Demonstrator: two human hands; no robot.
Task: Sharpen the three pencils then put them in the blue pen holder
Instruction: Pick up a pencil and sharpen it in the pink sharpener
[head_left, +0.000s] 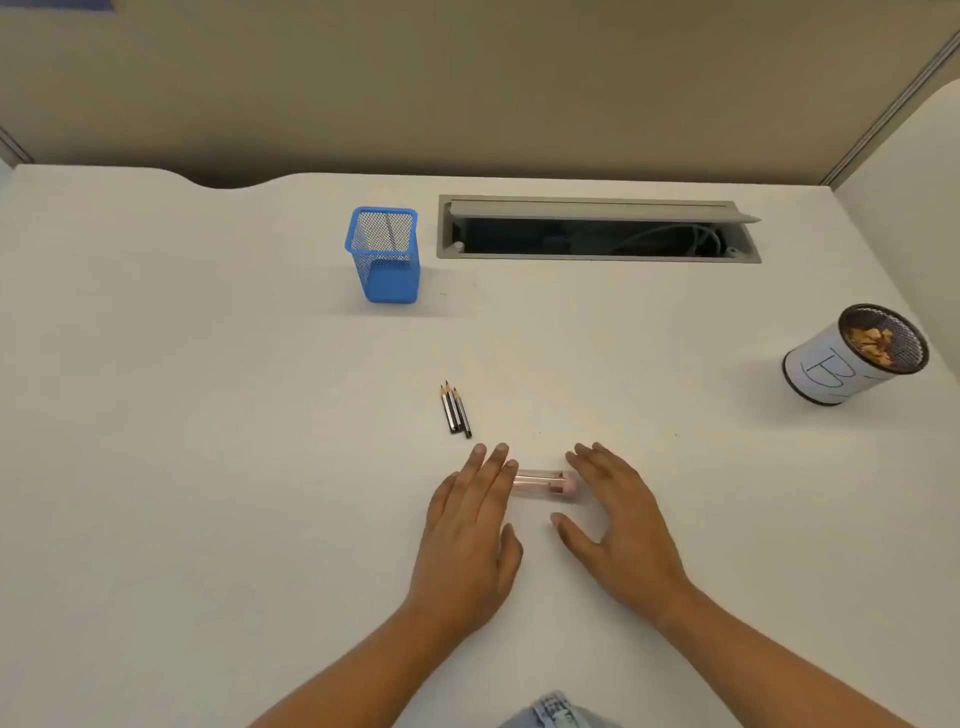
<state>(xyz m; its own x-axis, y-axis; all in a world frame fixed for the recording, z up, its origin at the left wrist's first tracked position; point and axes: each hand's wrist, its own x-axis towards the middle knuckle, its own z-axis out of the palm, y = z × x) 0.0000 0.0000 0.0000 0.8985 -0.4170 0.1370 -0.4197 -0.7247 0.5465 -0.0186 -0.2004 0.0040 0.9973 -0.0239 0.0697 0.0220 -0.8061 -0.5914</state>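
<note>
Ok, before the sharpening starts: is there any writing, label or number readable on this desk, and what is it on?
"B": a large handwritten letter on the white wrap of the round mesh cup at the right; further strokes to its right run round the curve and cannot be read.
Blue pen holder, pencils and clear pink sharpener: no readable text; any print is too small to tell.

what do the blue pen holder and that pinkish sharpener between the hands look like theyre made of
The blue pen holder looks like painted metal mesh: the desk shows through its fine grid walls, with a solid rim and base. The sharpener looks like clear pink-tinted plastic: the tube is see-through with an opaque pink end cap. Neither can be confirmed from looks alone.
</note>
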